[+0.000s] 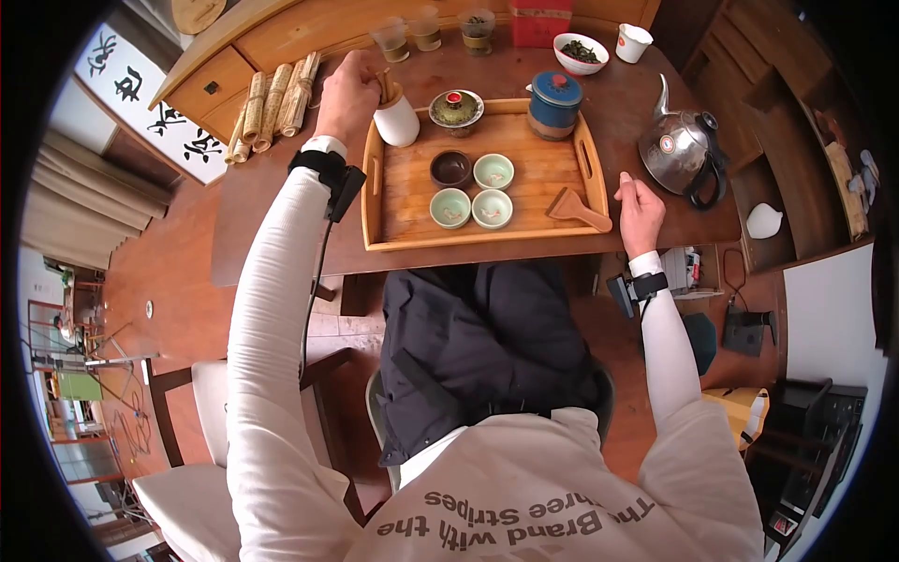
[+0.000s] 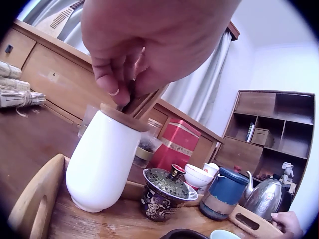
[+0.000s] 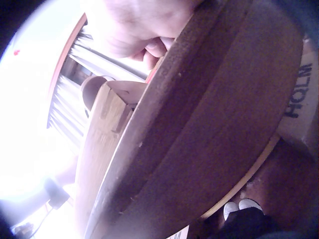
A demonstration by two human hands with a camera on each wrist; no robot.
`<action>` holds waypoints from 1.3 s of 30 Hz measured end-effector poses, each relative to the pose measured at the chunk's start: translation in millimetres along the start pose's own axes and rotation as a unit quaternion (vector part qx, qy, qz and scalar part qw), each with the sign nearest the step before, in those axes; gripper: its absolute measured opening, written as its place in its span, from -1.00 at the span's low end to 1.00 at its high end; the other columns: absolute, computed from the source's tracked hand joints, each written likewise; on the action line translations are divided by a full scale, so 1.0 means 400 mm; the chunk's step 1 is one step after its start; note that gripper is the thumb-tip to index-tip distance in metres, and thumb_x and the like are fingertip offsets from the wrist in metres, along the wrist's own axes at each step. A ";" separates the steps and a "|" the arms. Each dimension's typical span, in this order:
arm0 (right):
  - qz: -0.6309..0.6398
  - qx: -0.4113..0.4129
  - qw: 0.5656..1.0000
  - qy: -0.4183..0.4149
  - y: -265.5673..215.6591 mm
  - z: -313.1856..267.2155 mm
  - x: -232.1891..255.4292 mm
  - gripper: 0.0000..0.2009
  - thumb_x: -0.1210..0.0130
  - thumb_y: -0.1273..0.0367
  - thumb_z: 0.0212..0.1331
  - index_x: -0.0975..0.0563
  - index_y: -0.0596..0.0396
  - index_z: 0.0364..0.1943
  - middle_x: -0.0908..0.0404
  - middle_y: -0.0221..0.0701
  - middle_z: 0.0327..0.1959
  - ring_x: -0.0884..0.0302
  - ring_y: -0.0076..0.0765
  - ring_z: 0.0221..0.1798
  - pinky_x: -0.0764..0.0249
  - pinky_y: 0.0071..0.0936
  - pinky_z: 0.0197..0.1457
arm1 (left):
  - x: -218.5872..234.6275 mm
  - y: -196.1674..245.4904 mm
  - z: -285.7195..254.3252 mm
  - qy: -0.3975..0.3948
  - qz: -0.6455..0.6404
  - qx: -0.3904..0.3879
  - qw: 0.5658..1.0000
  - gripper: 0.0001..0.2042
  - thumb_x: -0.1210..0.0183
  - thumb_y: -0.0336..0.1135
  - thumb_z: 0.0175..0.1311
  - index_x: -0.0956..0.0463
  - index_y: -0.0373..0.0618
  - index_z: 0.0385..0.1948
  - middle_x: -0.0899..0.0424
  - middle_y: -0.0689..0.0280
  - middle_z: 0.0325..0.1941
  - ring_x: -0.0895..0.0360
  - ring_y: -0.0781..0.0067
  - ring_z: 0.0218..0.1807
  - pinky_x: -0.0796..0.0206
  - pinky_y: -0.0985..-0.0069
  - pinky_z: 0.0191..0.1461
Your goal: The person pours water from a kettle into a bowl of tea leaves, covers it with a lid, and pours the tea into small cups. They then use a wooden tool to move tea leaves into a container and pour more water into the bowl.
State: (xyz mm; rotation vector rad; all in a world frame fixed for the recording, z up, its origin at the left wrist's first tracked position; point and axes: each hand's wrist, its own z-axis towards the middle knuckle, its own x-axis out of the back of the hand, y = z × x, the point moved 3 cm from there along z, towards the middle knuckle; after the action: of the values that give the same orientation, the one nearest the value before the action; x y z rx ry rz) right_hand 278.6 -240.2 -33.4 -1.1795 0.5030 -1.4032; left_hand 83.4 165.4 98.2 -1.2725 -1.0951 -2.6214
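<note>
In the head view my left hand (image 1: pixel 348 96) is over a white vase-shaped holder (image 1: pixel 397 122) at the tray's far left corner. The left wrist view shows its fingertips pinching a slim wooden tea tool (image 2: pixel 130 103) at the mouth of the holder, and the fingers hide much of the tool. My right hand (image 1: pixel 641 214) rests by the table's near edge, right of the tray, fingers loosely curled and holding nothing. Nearest to it are a wooden brush (image 1: pixel 573 208) on the tray and a steel kettle (image 1: pixel 676 155) beyond.
The wooden tray (image 1: pixel 421 239) bears a lidded gaiwan (image 1: pixel 456 110), a blue teapot (image 1: pixel 555 105), a dark cup (image 1: pixel 451 170) and several pale green cups (image 1: pixel 493 171). Behind stand bamboo scrolls (image 1: pixel 274 103), plastic cups (image 1: pixel 390 41), a red box (image 1: pixel 540 23) and a bowl of tea leaves (image 1: pixel 581 54).
</note>
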 end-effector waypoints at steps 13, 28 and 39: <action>-0.003 -0.010 1.000 0.007 0.002 0.000 0.006 -0.61 -0.17 0.24 0.40 -0.54 0.23 -0.56 -0.43 -0.48 -0.66 -0.30 -0.62 -0.51 -0.26 -0.49 -0.38 | 0.303 0.104 -0.025 0.217 0.127 -0.054 0.966 -0.67 -0.15 -0.34 0.23 -0.66 -0.09 0.04 -0.79 0.07 -0.18 -0.73 0.12 -0.10 -0.52 0.28 0.05; 0.001 0.118 0.933 -0.340 -0.494 0.221 -0.426 -0.64 -0.32 0.16 0.25 -0.69 0.15 -0.04 -0.61 -0.52 -0.51 -0.42 -0.65 -0.63 -0.37 -0.55 -0.56 | 0.316 -0.033 -0.319 0.227 -0.543 0.158 0.793 -0.69 0.20 -0.58 0.48 -0.23 -0.41 0.20 -0.48 0.02 -0.01 -0.62 0.07 -0.05 -0.54 -0.03 0.27; 0.004 0.126 0.935 -0.330 -0.477 0.240 -0.656 -0.61 -0.32 0.14 0.12 -0.73 0.15 -0.09 -0.78 -0.25 -0.34 -0.72 -0.35 -0.37 -0.62 -0.39 -0.13 | 0.287 0.033 -0.624 0.173 -0.483 0.283 0.810 -0.49 0.10 -0.36 0.60 -0.06 -0.07 0.52 -0.53 0.26 -0.03 -0.27 0.62 -0.45 -0.15 0.67 -0.41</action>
State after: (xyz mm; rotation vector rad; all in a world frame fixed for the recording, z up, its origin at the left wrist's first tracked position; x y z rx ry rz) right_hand 220.3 75.7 72.6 -1.3380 -0.1441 -0.9417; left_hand -158.0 34.9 81.8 -0.0417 -2.6354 -2.4240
